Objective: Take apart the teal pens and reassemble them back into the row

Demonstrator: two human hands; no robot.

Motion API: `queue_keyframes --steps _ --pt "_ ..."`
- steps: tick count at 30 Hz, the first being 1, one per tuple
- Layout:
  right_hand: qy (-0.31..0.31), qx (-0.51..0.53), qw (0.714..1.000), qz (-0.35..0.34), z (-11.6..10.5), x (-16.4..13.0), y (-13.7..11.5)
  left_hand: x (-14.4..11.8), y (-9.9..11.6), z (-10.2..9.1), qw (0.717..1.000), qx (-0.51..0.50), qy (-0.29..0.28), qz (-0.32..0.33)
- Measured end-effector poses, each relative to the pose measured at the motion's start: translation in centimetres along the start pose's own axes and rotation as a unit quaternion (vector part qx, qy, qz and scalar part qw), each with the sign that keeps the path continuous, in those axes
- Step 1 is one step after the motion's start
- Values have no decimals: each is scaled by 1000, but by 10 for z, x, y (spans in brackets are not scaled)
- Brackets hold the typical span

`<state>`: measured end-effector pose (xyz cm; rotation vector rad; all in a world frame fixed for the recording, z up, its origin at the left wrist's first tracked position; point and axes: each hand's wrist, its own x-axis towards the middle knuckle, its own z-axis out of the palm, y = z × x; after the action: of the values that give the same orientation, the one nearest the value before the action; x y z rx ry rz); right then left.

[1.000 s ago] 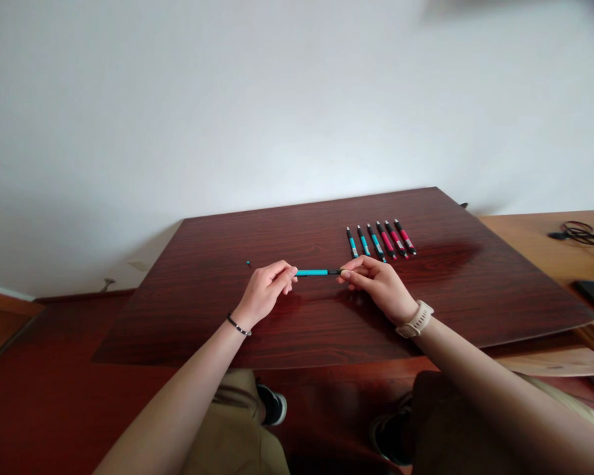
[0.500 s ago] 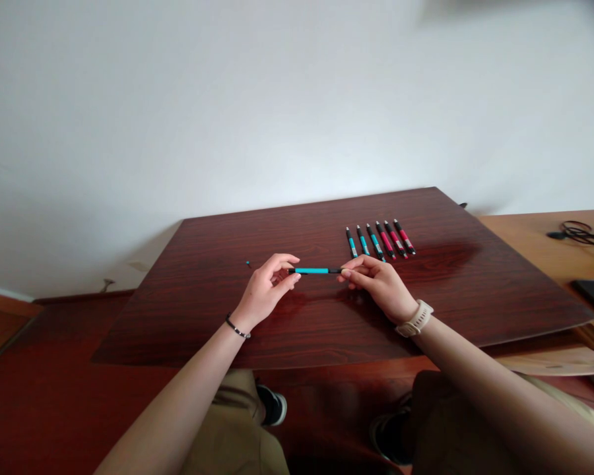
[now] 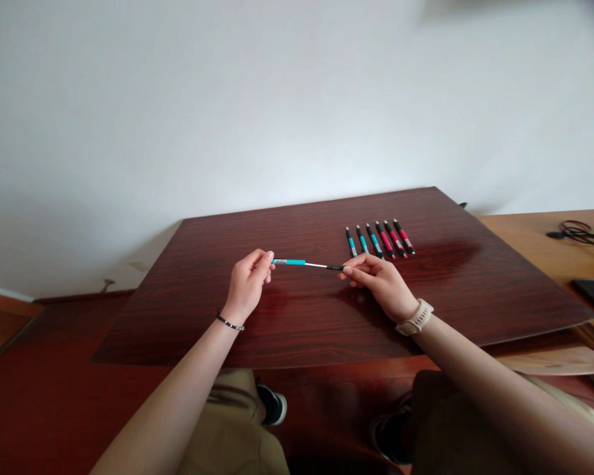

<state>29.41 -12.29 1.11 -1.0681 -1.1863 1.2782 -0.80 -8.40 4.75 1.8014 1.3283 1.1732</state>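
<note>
Your left hand (image 3: 247, 280) angles in from the lower left, its thumb and fingers pinching the left end of a turquoise pen barrel (image 3: 293, 262). Your right hand (image 3: 376, 282) mirrors it from the other side, thumb and fingers closed on a black pen grip (image 3: 334, 268). Over the counter (image 3: 202, 251), a thin white ink refill (image 3: 316, 265) bridges barrel and grip in a nearly level line. The barrel is a smooth, slim tube with a pale label (image 3: 281, 262); the counter shows glossy, dark reddish-brown wood grain. Beyond your right hand lie three turquoise pens (image 3: 363, 239) and three pink pens (image 3: 395, 238) in a row. Your fingers cover the barrel's left end and the grip's right end, and the label's print is too small to read
</note>
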Motion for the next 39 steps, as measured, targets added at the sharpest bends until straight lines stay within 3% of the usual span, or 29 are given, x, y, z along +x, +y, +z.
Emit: queue_keyframes --steps 6,11,22,27,30,33,39 --pt "4 20 1000 5 1 0 -1 5 -4 -17 997 -30 74 16" --pt "7 24 1000 8 0 0 -1 7 -8 -24 995 25 99 20" --pt "17 5 1000 -14 -3 2 7 3 -24 -25 998 45 29 -36" --pt "42 -104 992 -51 -12 7 9 -3 -30 -23 998 49 -10 -33" --pt "66 -221 970 -74 -14 7 7 -5 -32 -22 998 59 -19 -28" --pt "79 -350 930 -80 -10 4 4 -7 -32 -22 998 59 -20 -30" --pt "46 -516 847 -116 0 1 2 -9 -35 -23 997 68 -26 -26"
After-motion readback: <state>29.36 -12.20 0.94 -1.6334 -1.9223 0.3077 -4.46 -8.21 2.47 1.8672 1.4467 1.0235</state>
